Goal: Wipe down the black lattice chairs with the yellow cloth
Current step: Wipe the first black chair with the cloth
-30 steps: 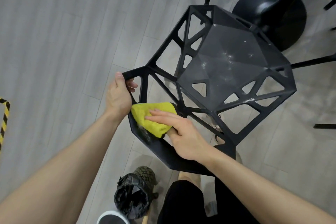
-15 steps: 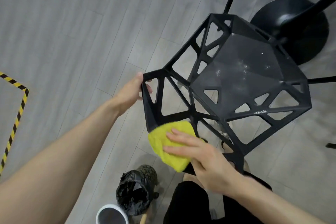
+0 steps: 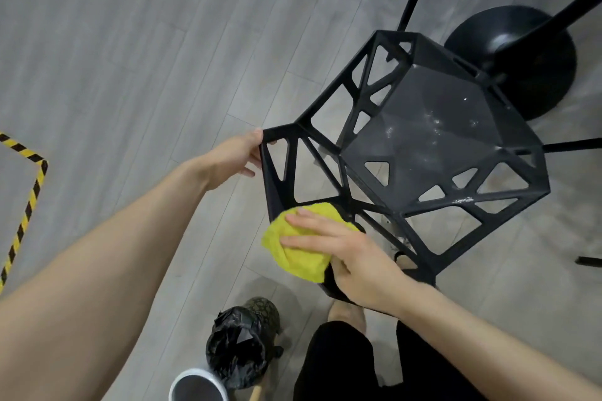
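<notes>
While our left grip [image 3: 238, 156] curled round a corner of the black lattice chair [image 3: 433, 143], arm outstretched, our right grip [image 3: 355, 259], fingers straight, pressed the yellow cloth [image 3: 294, 262] against its near edge.

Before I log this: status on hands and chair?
Left hand grips black chair corner. Right hand presses yellow cloth on near edge. Seat shows white specks.
</notes>
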### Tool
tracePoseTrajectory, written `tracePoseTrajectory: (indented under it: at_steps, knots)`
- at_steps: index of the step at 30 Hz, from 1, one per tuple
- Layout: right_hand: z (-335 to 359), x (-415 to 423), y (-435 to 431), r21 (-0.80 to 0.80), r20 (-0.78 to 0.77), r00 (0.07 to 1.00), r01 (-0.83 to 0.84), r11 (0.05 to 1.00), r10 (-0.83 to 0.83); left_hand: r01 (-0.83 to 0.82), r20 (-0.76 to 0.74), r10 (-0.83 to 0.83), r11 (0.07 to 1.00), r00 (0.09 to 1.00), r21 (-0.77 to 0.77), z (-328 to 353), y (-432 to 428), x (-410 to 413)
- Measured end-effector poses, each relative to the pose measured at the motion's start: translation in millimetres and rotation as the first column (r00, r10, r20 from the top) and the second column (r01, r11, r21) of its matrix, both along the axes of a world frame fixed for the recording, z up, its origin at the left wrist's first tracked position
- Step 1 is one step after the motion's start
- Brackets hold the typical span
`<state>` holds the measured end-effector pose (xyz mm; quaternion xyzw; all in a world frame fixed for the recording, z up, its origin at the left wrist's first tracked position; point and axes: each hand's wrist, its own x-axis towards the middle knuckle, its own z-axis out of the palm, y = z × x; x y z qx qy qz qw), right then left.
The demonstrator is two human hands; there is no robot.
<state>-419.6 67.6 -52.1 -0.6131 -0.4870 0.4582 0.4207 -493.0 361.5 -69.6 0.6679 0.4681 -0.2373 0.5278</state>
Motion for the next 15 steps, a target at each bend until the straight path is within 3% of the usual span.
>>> tracePoseTrajectory:
  at_steps: [3,7,9,12,14,15]
  knots:
    - [-13,22,87,-0.059,-0.017,0.989,0.148,0.987,-0.149,-0.007,-0.028,0.005,0.996,1.0,-0.085,2,11,0]
    - [-24,47,153,-0.111,0.03,0.957,0.291,0.95,-0.29,-0.041,-0.006,0.04,0.997,0.999,-0.071,3,15,5]
    - [-15,40,134,-0.067,0.022,0.96,0.282,0.957,-0.281,-0.146,0.039,0.151,0.984,0.988,-0.102,-3,13,2]
    - [-2,23,59,-0.007,0.03,0.996,0.079,0.997,-0.078,-0.272,0.062,0.28,0.955,0.958,-0.117,-9,-2,-13]
    - [-4,30,20,-0.103,0.016,1.0,0.014,0.995,-0.013,-0.354,0.069,0.358,0.933,0.931,-0.065,-11,-17,-26]
    - [-12,35,11,-0.181,0.015,0.997,0.075,0.981,-0.073,-0.397,0.085,0.398,0.917,0.914,-0.024,-9,-25,-33]
